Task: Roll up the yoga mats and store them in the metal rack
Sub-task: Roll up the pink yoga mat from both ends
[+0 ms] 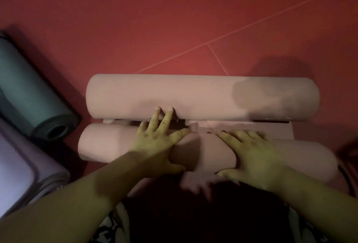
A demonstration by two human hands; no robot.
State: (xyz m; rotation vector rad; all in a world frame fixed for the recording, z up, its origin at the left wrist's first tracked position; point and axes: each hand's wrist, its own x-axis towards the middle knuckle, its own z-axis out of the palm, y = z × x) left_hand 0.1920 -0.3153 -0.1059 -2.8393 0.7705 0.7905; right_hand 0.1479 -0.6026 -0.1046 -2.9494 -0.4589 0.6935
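A pink yoga mat lies on the red floor below me, rolled from both ends. Its far roll (pixel 193 95) lies across the view and the near roll (pixel 108 144) lies parallel, close to my body. A narrow strip of flat mat (pixel 271 126) shows between them. My left hand (pixel 160 144) rests on top of the near roll, fingers spread, two fingertips touching the far roll. My right hand (pixel 253 155) presses flat on the near roll, fingers spread. No metal rack is in view.
At the left edge lies a rolled dark green mat (pixel 34 103), its open end facing me. Beside it, lower left, is a lilac mat (pixel 23 173), partly rolled. Red floor (pixel 174 20) with thin seam lines stretches beyond the pink rolls.
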